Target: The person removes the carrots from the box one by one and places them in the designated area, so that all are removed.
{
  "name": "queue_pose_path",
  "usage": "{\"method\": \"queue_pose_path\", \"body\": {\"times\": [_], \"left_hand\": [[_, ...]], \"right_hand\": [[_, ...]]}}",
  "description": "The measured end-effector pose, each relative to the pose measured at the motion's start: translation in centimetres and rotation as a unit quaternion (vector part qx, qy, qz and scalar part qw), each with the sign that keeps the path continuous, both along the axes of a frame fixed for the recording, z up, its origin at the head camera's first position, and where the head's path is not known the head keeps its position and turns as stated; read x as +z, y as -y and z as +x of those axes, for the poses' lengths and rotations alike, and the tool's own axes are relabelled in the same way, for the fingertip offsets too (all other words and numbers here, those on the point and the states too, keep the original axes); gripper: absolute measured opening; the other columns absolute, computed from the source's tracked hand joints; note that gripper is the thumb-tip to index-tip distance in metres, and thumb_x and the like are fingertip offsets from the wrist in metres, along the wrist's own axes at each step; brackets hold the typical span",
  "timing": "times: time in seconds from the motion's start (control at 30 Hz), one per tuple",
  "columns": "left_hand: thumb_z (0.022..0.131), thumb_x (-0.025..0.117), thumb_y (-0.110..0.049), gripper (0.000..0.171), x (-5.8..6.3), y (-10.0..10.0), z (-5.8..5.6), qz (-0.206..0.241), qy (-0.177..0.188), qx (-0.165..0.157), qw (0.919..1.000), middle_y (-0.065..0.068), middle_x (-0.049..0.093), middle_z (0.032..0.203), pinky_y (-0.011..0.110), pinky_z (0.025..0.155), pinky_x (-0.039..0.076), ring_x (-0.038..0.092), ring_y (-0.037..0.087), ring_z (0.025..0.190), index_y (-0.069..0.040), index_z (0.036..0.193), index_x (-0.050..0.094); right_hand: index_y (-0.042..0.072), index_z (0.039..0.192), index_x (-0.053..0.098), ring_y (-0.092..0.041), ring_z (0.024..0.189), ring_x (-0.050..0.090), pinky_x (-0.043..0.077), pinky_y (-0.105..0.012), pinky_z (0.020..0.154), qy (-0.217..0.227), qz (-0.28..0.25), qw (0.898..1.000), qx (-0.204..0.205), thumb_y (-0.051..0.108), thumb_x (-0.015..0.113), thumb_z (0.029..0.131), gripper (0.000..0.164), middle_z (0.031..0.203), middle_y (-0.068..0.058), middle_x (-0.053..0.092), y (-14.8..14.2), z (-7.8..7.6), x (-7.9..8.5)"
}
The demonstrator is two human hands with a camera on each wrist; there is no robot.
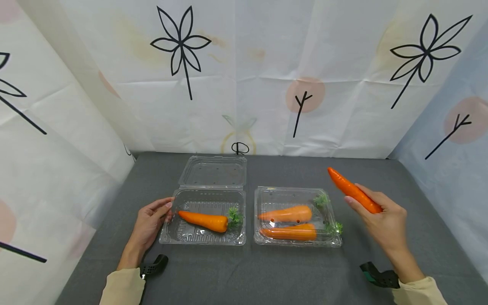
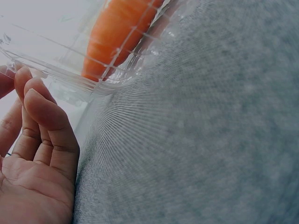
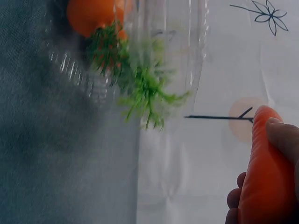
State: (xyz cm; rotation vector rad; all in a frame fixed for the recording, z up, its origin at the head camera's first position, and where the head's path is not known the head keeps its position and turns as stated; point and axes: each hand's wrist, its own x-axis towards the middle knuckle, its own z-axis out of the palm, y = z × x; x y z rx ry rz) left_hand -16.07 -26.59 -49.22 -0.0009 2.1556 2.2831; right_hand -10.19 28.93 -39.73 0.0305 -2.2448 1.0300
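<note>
One right hand (image 1: pixel 386 224) grips a tapered orange carrot (image 1: pixel 350 187) near the grey worktop's right edge (image 1: pixel 428 237); the left hand (image 1: pixel 145 222) pinches a rectangular clear plastic box (image 1: pixel 213 199).

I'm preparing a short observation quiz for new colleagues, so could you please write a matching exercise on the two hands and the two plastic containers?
1. Left hand
2. Right hand
3. Left container
4. Right container

A. Holding a loose carrot
B. Covered, with two carrots inside
C. At a container's left edge
D. Open, with one carrot inside

Pairs: 1-C, 2-A, 3-D, 4-B
</note>
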Motion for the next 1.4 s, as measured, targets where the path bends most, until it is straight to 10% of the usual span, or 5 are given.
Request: {"method": "queue_pose_path", "body": {"times": [0.4,0.63,1.1,1.4], "left_hand": [[0.102,0.064,-0.015,0.043,-0.1,0.0,-0.1,0.003,-0.003,-0.001,1.0000,-0.001,0.069,0.086,0.022,0.063,0.054,0.062,0.009,0.072,0.017,0.130,0.055],[0.102,0.064,-0.015,0.044,-0.2,0.0,-0.1,-0.001,-0.005,-0.002,1.0000,-0.001,0.069,0.085,0.021,0.063,0.054,0.063,0.009,0.071,0.018,0.129,0.055],[0.102,0.063,-0.016,0.046,-0.2,0.0,-0.1,-0.002,-0.004,-0.002,1.0000,0.000,0.069,0.087,0.021,0.063,0.054,0.062,0.009,0.071,0.020,0.130,0.052],[0.102,0.063,-0.016,0.044,-0.2,0.0,-0.1,-0.003,-0.004,-0.001,1.0000,-0.001,0.069,0.087,0.021,0.064,0.053,0.061,0.010,0.070,0.017,0.129,0.055]], "right_hand": [[0.009,0.117,0.077,0.001,0.063,0.047,0.036,-0.016,0.051,0.048,0.023,0.997,-0.061,0.007,0.090,0.077,0.042,0.088,0.039,0.053,-2.8,-0.3,-1.4],[0.005,0.119,0.075,0.002,0.061,0.043,0.035,-0.018,0.050,0.086,0.054,0.991,-0.090,0.015,0.087,0.082,0.040,0.096,-0.024,0.071,-4.4,-0.7,-2.6],[-0.005,0.126,0.068,-0.032,0.063,0.052,0.031,-0.036,0.059,0.194,0.104,0.968,-0.121,0.037,0.072,0.095,0.052,0.106,-0.035,0.067,-7.6,-1.8,-4.7],[-0.010,0.131,0.061,-0.056,0.099,0.054,0.035,-0.060,0.081,0.257,0.084,0.951,-0.152,0.043,0.065,0.098,0.063,0.121,-0.039,0.059,-9.9,-2.4,-5.7]]}}
